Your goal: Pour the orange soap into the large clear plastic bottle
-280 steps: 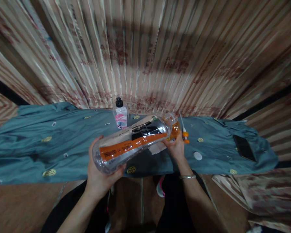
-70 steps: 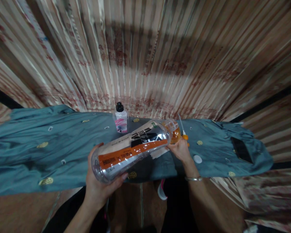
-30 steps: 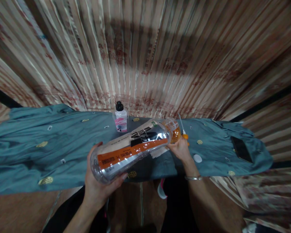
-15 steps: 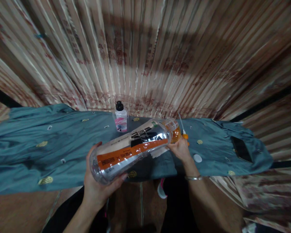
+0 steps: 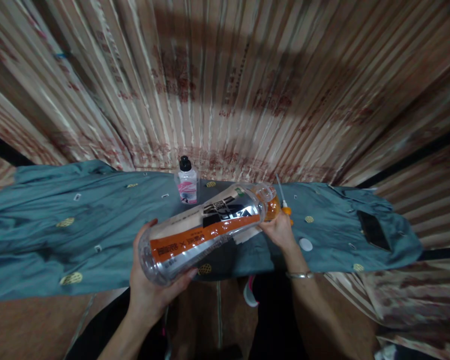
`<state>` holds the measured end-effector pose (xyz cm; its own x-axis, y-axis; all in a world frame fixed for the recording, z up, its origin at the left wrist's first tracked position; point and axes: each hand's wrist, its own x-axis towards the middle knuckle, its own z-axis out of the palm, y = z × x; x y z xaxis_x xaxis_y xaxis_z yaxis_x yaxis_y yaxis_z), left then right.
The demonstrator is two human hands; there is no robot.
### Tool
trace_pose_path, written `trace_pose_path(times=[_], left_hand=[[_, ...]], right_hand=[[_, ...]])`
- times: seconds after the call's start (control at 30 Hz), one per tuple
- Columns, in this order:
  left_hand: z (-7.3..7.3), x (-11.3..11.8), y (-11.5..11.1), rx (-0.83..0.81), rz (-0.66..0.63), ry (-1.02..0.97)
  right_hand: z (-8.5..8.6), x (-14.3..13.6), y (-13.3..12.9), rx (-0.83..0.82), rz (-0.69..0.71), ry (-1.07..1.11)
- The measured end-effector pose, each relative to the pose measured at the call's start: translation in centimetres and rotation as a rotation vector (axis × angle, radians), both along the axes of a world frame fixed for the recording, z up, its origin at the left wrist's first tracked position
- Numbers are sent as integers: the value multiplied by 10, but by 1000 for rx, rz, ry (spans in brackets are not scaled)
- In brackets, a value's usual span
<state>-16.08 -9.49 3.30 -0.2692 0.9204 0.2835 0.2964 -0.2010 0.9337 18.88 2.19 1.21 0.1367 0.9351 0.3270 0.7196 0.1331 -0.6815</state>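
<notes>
My left hand (image 5: 153,290) is closed around the base of a large clear plastic bottle (image 5: 210,225) with an orange, white and black label. The bottle is tilted, its neck up and to the right. Its mouth overlaps an orange see-through bottle (image 5: 273,206), much of which it hides; whether the two touch I cannot tell. My right hand (image 5: 279,230) is wrapped around the side of the orange bottle. Just beyond that hand lies a pump head (image 5: 286,210), orange with a white tube. A round white disc (image 5: 305,244) is beside my right wrist.
On the table with its teal cloth (image 5: 108,225), a small black-capped bottle (image 5: 188,186) with pink markings stands upright at the back. A black phone (image 5: 374,230) lies at the right. A pleated curtain (image 5: 217,90) hangs right behind the table.
</notes>
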Motion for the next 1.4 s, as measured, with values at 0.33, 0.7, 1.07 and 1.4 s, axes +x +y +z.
trace_pose_path(times=[0.33, 0.7, 1.07, 1.4], left_hand=[[0, 0, -1, 29, 14, 9], [9, 8, -3, -40, 55, -45], [7, 1, -1, -9, 3, -16], [18, 21, -4, 19, 113, -40]], right_hand=[[0, 0, 1, 12, 0, -9], [2, -1, 0, 9, 3, -9], [1, 0, 0, 2, 5, 3], [3, -1, 0, -18, 10, 11]])
